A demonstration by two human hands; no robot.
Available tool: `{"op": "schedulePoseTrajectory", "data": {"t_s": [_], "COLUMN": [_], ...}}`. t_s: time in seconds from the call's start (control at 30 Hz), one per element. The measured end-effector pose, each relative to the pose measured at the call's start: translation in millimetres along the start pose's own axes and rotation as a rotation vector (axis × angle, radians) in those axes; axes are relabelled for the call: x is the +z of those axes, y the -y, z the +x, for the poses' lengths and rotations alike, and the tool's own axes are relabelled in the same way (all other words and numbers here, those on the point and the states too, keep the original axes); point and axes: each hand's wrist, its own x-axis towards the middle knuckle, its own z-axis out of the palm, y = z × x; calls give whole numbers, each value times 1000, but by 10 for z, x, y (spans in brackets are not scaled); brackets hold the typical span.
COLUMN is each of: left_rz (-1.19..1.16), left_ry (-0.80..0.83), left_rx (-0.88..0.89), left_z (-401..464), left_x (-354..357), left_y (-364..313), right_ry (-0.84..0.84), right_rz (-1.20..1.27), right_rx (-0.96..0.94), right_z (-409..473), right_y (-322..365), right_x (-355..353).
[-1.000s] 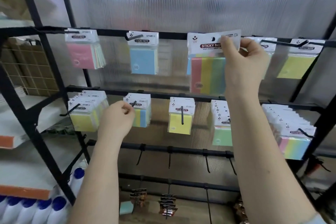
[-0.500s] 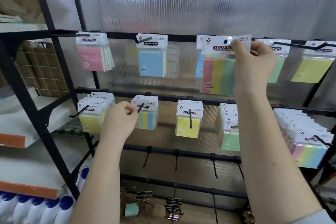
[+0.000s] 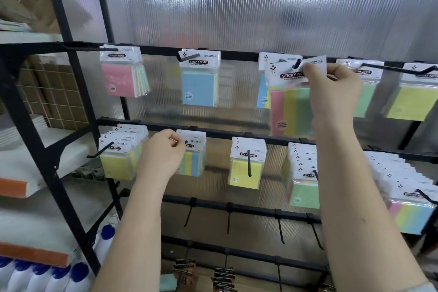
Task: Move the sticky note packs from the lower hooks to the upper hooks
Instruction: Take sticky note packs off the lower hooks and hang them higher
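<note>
My right hand (image 3: 331, 85) pinches the white header of a striped pink, yellow and green sticky note pack (image 3: 290, 106) at the third upper hook (image 3: 296, 63), whose tip pokes through the header's hole. A blue pack (image 3: 262, 92) hangs behind it. My left hand (image 3: 162, 154) grips the header of a yellow and blue striped pack (image 3: 193, 160) on the second lower hook. Other packs hang on the upper rail: pink (image 3: 122, 76), blue (image 3: 200, 80), yellow (image 3: 411, 99). The lower rail carries a yellow bundle (image 3: 118, 153), a single yellow pack (image 3: 246, 168), a green bundle (image 3: 302, 178) and a pastel bundle (image 3: 407, 194).
A black metal rack frame (image 3: 47, 144) stands before a ribbed translucent wall. Bare hooks (image 3: 280, 230) hang on the rail under the packs. White shelves (image 3: 21, 168) with orange edges sit at the left, and blue-capped white bottles (image 3: 54, 275) stand below them. Small clipped items (image 3: 222, 277) hang at the bottom.
My right hand has brought the striped pack onto the third upper hook's tip. My left hand has stayed on the striped pack at the second lower hook. The view has shifted slightly.
</note>
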Motion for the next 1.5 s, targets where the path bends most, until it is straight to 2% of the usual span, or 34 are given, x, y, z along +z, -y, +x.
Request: {"op": "schedulePoseTrajectory", "data": {"t_s": [0.3,0.83,1.23,1.5], "left_rz": [-33,40,47,69], "left_ry": [-23,-101,-43,64], "left_rx": [-10,-60,-15,60], "left_z": [59,375,599,786], "left_x": [56,233,225,57], "left_y": [-46,-56,199,408], "right_ry": [-20,-128,-247,-264], "right_rz": [9,-58,-48,-99], "right_rx": [71,-41,-103,88], "right_z": [402,773,281,-313], "right_y": [-348,-759,-699,-1044], "right_x": [305,556,492,521]}}
